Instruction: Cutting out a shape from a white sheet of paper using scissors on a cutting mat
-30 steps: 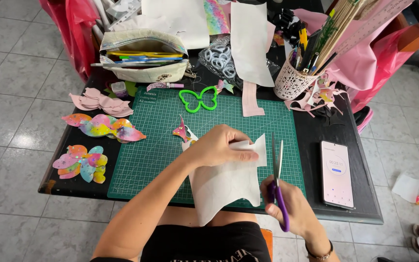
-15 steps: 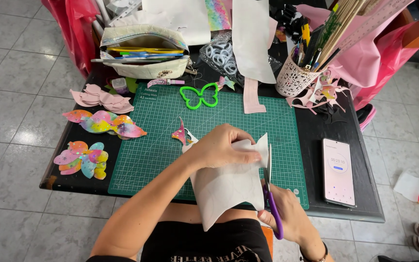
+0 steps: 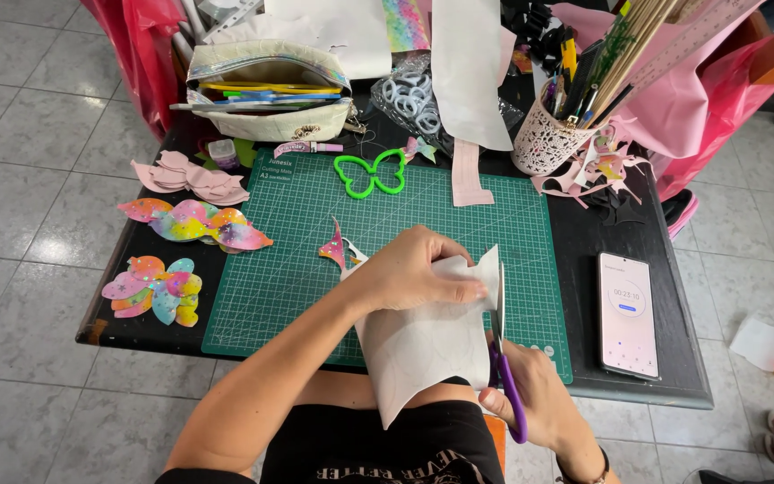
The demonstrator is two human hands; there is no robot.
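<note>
Scissors biting up the sheet's right edge

Bench (image 3: 584,233) carries the mat (image 3: 297,269); above its near edge the sheet (image 3: 423,345), pinched shut in the left hand (image 3: 418,269), has swung upright since a second ago. Right hand (image 3: 530,403) stays closed through the scissors (image 3: 503,376), blades further in. Pouch (image 3: 266,94) holds pens; cup (image 3: 544,139) holds sticks.

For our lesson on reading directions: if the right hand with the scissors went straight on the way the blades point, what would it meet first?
The right hand would drive the purple-handled scissors further into the white sheet, toward the left hand fingertips, probably.
</note>
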